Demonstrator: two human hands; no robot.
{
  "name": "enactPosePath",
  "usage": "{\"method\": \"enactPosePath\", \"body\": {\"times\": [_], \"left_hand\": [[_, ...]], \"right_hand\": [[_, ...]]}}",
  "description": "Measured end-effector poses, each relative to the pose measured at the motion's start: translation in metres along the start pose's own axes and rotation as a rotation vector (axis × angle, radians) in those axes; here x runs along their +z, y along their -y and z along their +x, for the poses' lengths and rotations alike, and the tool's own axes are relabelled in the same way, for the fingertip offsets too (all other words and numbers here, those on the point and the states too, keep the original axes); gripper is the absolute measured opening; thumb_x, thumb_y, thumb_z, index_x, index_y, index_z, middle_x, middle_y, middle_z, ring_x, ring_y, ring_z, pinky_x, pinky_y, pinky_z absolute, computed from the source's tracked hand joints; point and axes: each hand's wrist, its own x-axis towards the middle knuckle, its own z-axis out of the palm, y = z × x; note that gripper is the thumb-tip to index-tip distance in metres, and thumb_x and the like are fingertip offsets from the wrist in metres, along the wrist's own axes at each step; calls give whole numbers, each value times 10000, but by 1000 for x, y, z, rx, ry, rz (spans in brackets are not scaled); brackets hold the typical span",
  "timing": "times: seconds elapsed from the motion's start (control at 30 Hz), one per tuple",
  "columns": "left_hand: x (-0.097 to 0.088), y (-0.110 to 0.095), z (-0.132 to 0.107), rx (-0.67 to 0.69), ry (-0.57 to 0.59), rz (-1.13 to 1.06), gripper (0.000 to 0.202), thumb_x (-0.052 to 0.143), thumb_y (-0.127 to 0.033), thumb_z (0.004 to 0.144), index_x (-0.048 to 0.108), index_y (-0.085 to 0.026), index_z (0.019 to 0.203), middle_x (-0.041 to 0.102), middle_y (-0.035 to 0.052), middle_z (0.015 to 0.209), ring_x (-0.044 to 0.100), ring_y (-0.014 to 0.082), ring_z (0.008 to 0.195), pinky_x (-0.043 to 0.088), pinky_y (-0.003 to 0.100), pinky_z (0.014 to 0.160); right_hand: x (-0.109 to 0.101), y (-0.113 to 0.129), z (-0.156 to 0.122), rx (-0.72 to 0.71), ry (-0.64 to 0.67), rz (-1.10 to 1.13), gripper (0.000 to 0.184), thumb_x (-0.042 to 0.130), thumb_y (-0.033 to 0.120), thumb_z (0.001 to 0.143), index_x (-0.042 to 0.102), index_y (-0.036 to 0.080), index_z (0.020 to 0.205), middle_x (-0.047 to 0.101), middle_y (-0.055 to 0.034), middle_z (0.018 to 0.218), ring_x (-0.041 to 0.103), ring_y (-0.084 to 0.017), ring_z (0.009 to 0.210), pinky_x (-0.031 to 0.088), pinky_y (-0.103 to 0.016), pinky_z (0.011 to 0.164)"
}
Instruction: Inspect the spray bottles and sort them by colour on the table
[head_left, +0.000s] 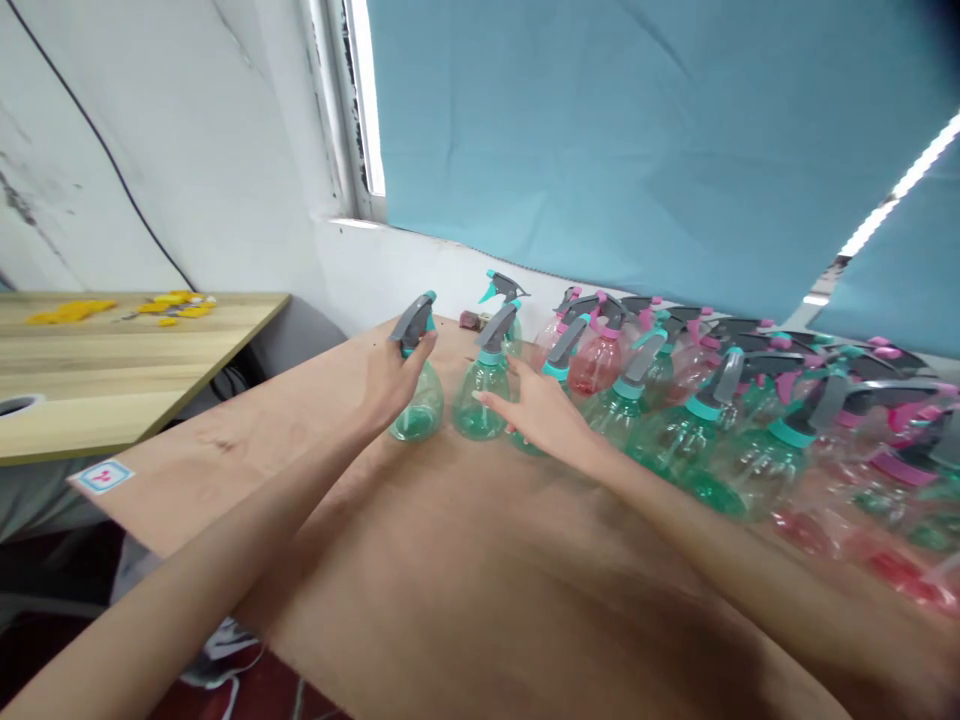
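Observation:
A green spray bottle (421,408) with a grey and teal trigger head stands upright at the left end of the group. My left hand (394,382) is closed around its neck, just under the head. To its right is a second green spray bottle (477,412), also upright. My right hand (551,410) is beside this one, fingers apart and thumb stretched across its right side; whether the thumb touches it I cannot tell. Partly behind my right hand is another green spray bottle (564,350).
Several green and pink spray bottles (694,430) stand packed along the right of the wooden table (420,560). A teal-nozzled bottle (510,300) and a small reddish object (472,320) are near the wall. Yellow pieces (180,303) lie on another table (150,360) at left.

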Motion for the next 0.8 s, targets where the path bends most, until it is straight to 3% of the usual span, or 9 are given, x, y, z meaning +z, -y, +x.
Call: {"method": "enactPosePath", "body": {"times": [0.23,0.37,0.57,0.67,0.8], "left_hand": [[26,8,18,49,18,-45,321,502,-483,915,666,-209,949,719,76,852,658,302,906,481,427,824],[32,7,23,86,25,-54,315,496,-476,913,672,-215,918,728,74,851,656,279,879,476,420,832],[33,7,25,96,31,-38,371,493,-494,906,689,-182,944,711,98,879,638,273,855,460,406,820],[30,6,23,86,56,-32,377,504,-521,894,677,-193,960,712,90,900,637,280,880,460,401,839],[20,4,17,74,119,-40,399,519,-508,891,617,-201,1127,698,101,1102,623,299,1019,449,430,927]], "right_hand": [[5,-1,11,44,48,69,747,595,416,893,301,57,1478,652,-34,622,681,-258,643,550,-441,696],[8,-2,15,20,46,97,654,620,371,877,376,145,1440,696,-102,887,694,-263,763,559,-446,720],[15,-5,20,14,29,115,644,664,340,842,392,209,1411,607,-165,1202,662,-309,986,565,-464,760],[17,-4,22,35,41,125,641,663,337,843,386,191,1402,555,-191,1264,693,-284,876,586,-433,656],[15,-1,22,56,71,142,606,647,354,860,396,153,1373,547,-218,1240,674,-197,617,551,-355,436]]}}
